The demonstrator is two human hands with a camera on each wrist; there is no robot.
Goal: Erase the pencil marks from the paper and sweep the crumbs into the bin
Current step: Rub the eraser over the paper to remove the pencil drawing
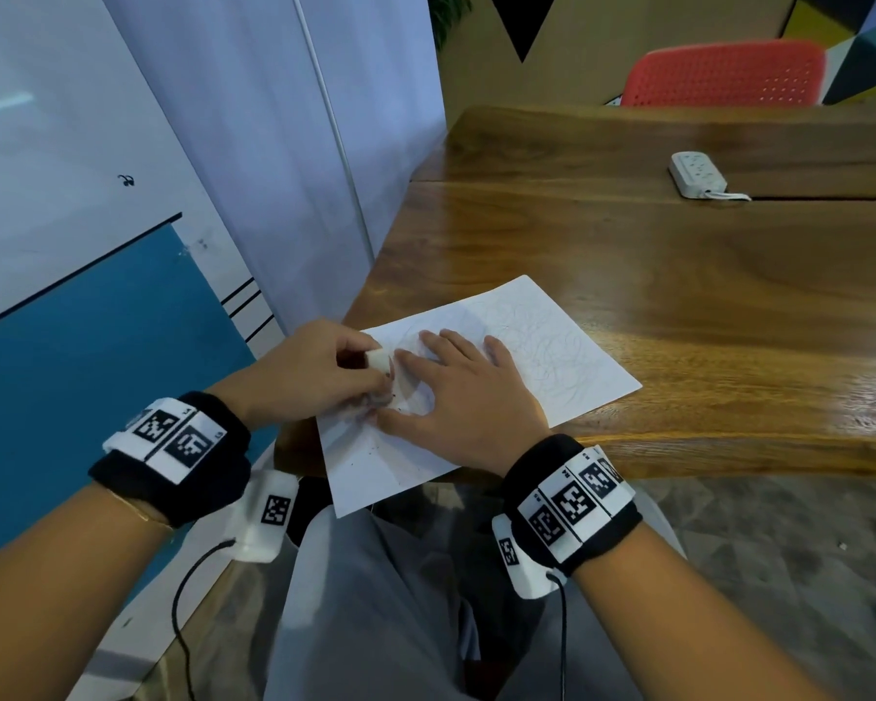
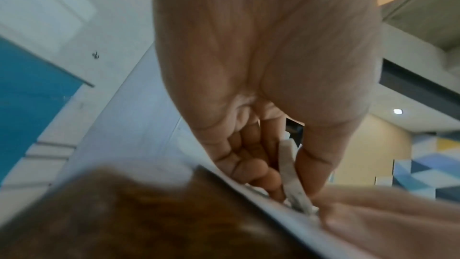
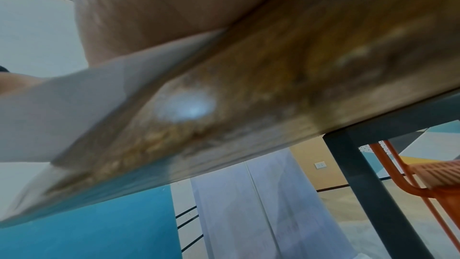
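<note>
Head view: your left hand (image 1: 319,369) pinches a small white block eraser (image 1: 378,360) between thumb and curled fingers, its lower end down on the white sheet of paper (image 1: 552,346) near the sheet's left edge. Your right hand (image 1: 464,392) lies flat on the same sheet just beside the eraser, fingers spread and straight, pressing the paper to the glossy brown wooden table (image 1: 678,275). Faint grey pencil scribbles (image 1: 547,356) show across the far half of the sheet; small dark crumbs (image 1: 375,450) dot the near part, which overhangs the table edge above your lap. No bin can be made out in any view. Left wrist view adds what the head view hides: the palm side of the left hand (image 2: 261,66), with the eraser (image 2: 291,176) seen edge-on as a thin, grey-smudged slab clamped between the thumb and the fingers (image 2: 251,164), its tip meeting the paper (image 2: 286,222); the right hand's fingers (image 2: 385,214) enter from the right, blurred. Right wrist view is blurred: only the heel of the right hand (image 3: 161,13), the sheet's overhanging edge (image 3: 74,109) and the table's edge (image 3: 273,86); finger spread cannot be judged there. Also on the head view: a white power strip (image 1: 698,174) well apart on the far table, and a red perforated plastic chair (image 1: 724,73) behind it.
</note>
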